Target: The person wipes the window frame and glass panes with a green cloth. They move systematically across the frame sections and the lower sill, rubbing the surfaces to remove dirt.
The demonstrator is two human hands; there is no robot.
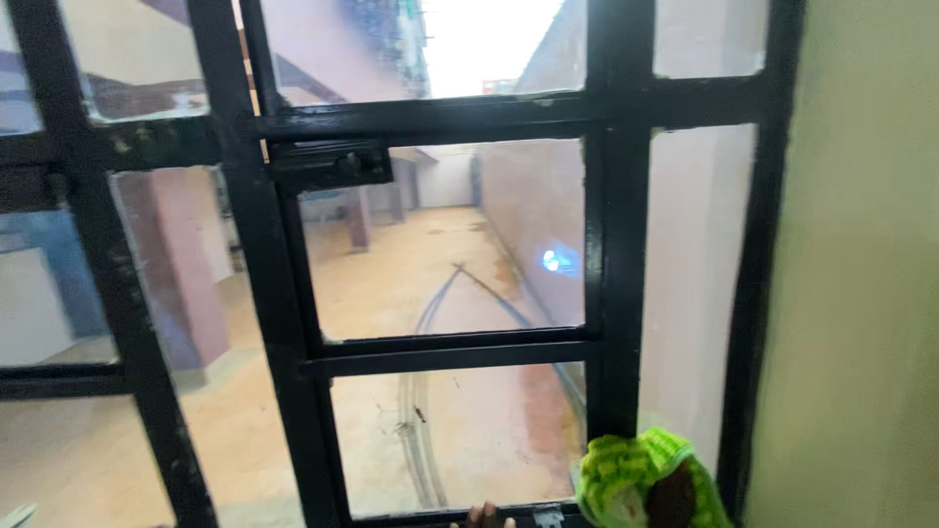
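Note:
A black metal window frame [606, 244] with glass panes fills the view. At the bottom right, my right hand [673, 499] grips a bright green knitted cloth [626, 469], which is bunched around it and pressed against the lower part of the frame's upright bar. Only the fingertips of my left hand [484, 514] show at the bottom edge, resting by the lowest crossbar [440, 515]; the rest of that hand is out of view. A black latch box [333, 164] sits on the upper crossbar.
A pale green wall [861, 293] borders the window on the right. Through the glass I see an orange-brown courtyard floor [440, 293] with dark lines on it, pink walls and pillars. A small blue light reflection [555, 260] shows on the pane.

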